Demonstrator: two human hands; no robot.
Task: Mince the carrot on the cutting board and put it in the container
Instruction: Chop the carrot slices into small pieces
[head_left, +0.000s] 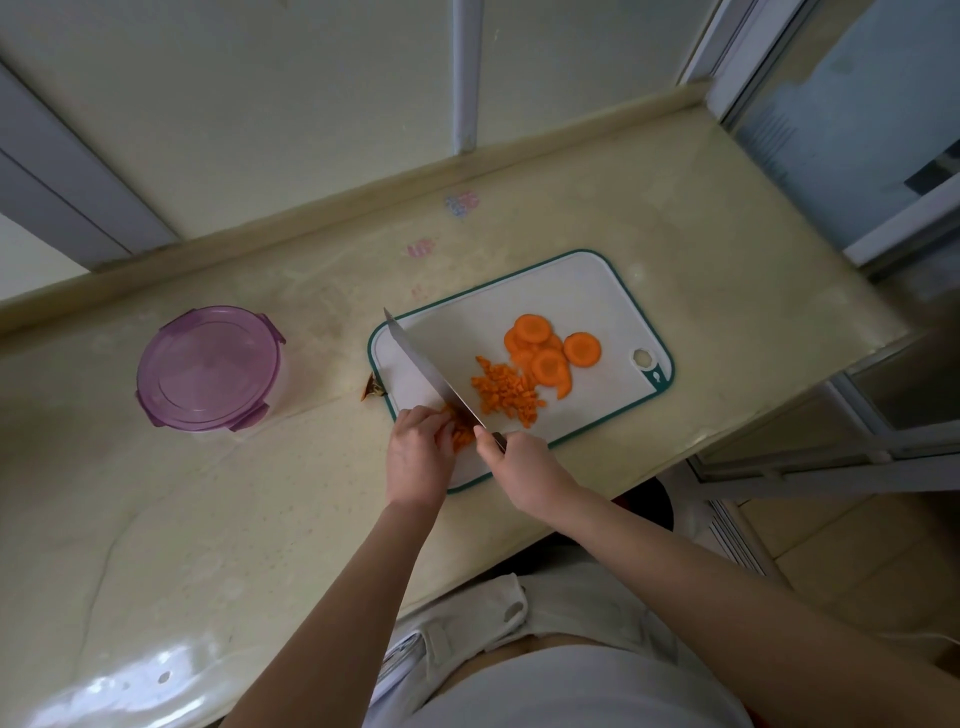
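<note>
A white cutting board (571, 291) with a teal rim lies on the counter. On it sit several round carrot slices (550, 345) at the right and a pile of small carrot dice (504, 392) in the middle. My right hand (519, 460) grips the handle of a knife (423, 366), whose blade runs across the board's left part. My left hand (421, 449) presses down on carrot strips (461, 434) right beside the blade. The round container (208, 369) with its purple lid clipped on stands to the left of the board.
A small brown carrot end (373, 387) lies on the counter at the board's left edge. The beige counter (208, 519) ends in a raised lip at the back under a window. The counter's right end drops off beside a metal rack (831, 441).
</note>
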